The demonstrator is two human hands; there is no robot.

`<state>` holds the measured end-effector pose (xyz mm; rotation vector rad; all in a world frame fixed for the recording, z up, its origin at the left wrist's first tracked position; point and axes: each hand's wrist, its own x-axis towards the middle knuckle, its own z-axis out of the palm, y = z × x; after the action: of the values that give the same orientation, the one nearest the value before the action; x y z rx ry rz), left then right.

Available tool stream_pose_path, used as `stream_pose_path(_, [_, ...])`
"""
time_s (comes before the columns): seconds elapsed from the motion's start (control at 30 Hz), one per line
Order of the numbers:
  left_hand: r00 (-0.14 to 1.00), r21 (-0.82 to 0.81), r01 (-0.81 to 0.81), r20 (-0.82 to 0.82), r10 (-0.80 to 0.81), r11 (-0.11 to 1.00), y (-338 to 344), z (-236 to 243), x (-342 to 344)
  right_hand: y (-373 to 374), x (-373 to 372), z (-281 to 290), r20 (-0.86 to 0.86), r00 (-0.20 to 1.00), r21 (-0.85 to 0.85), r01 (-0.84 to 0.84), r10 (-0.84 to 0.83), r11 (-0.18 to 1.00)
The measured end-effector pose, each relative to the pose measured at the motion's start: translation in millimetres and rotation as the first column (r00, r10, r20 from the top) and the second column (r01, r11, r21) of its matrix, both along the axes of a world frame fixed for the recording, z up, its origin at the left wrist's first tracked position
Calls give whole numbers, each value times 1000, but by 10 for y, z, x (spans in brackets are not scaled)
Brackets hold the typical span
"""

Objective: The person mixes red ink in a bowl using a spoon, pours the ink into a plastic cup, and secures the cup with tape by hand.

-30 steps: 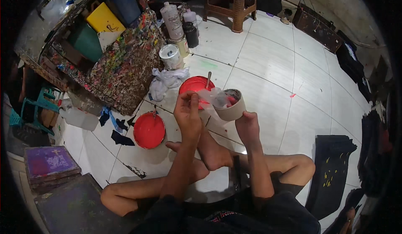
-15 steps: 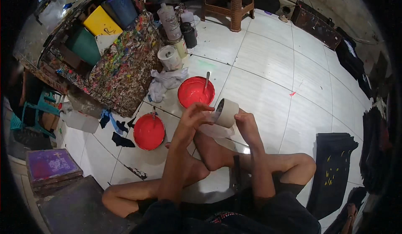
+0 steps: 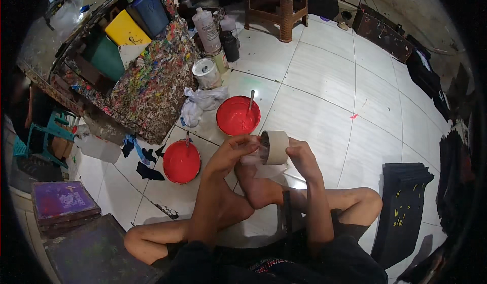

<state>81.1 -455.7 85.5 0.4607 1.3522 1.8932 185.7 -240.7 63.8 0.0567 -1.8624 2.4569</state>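
Head view: I see two round tubs (image 3: 225, 107) of glossy red paint (image 3: 236, 123) on pale tiles (image 3: 324, 106), a handle (image 3: 251, 100) leaning in the farther. Nearby, the right hand (image 3: 303, 159) grips a hollow beige roll (image 3: 278, 148); the left hand (image 3: 229, 153), apart, pinches filmy translucent plastic (image 3: 252, 158) beside it.

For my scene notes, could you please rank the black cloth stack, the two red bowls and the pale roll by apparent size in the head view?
1. Black cloth stack
2. Left red bowl and right red bowl: too alike to rank
3. Pale roll
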Motion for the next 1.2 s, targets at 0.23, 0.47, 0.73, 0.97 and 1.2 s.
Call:
stream_pose_path(0.23, [968,90,67,236,-87,994,11,-201,-19,132,-27,-212,-111,994,-206,-46,24,977])
stream_pose_path(0.47, [940,362,92,276,-201,927,179,-162,142,259,-27,-353,16,997,-641,-47,75,766])
stream_pose_path(0.73, [942,365,-277,284,177,889,391,-246,282,73,-66,120,-55,939,348,336,-339,875])
stream_pose_path(0.97, [896,341,-432,264,357,835,344,-166,340,-307,143,852,-488,869,810,484,-76,332])
stream_pose_path(1.2, [874,243,-477,236,426,845,281,-24,436,-316,61,541,-510,842,651,511,-175,561])
